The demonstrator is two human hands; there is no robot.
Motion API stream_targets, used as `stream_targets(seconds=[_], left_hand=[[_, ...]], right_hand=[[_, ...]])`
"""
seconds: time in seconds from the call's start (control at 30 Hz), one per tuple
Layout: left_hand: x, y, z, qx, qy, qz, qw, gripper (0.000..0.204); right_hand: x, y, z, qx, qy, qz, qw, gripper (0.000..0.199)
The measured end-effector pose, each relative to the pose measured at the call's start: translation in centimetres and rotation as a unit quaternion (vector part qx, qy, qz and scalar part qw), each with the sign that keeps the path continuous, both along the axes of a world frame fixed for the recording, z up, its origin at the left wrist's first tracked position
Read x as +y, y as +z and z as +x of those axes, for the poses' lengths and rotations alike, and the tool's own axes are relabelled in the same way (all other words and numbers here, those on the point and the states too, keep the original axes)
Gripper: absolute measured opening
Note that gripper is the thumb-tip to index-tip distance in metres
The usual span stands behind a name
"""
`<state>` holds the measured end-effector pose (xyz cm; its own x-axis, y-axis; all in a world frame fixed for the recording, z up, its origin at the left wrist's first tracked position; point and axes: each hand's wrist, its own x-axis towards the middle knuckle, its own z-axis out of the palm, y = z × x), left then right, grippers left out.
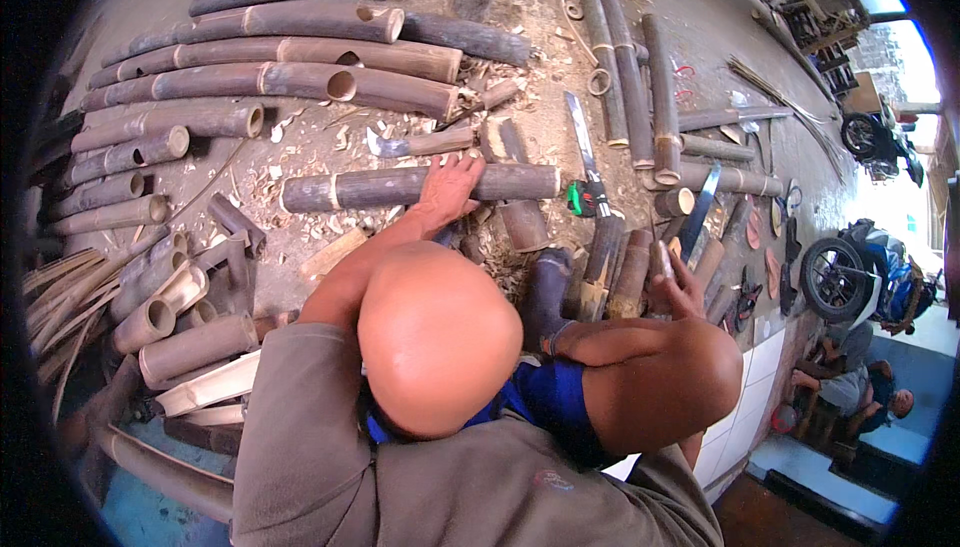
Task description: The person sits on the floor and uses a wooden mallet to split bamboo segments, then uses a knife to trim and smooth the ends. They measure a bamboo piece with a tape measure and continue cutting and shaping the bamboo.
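Note:
A dark bamboo tube (375,190) lies crosswise on the floor in front of me, with a pale ring near its left part. My left hand (450,187) rests on top of it, fingers spread over its far side. My right hand (680,289), beyond my right knee, is closed around the pale handle of a slim tool (661,262); its thin end points away from me and its kind is not clear. Close by stand a long blade (703,209) and short bamboo pieces (632,269). Under the tube's right part lies another bamboo piece (523,224).
Long bamboo tubes with cut holes (270,80) lie in rows at the far left. A machete (580,132) and a green-black tape measure (578,199) lie right of the tube. Cut bamboo (200,347) is heaped at near left. A motorcycle (850,272) and seated people are at right.

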<state>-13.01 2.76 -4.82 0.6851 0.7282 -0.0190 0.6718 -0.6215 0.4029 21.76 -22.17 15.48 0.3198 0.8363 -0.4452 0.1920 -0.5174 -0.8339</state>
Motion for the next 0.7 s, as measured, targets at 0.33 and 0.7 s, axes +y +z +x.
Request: stream_targets(seconds=[0.33,0.7], left_hand=[[0.6,0.3,-0.3,-0.002,0.002,0.003,1.000,0.086],[0.4,2.0,-0.5,-0.012,0.012,-0.028,0.999,0.087]], right_hand=[[12.5,-0.8,5.1,-0.165,0.227,-0.043,0.959,0.075],[21.3,-14.2,6.9,-0.501,0.284,-0.049,0.816,0.062]])
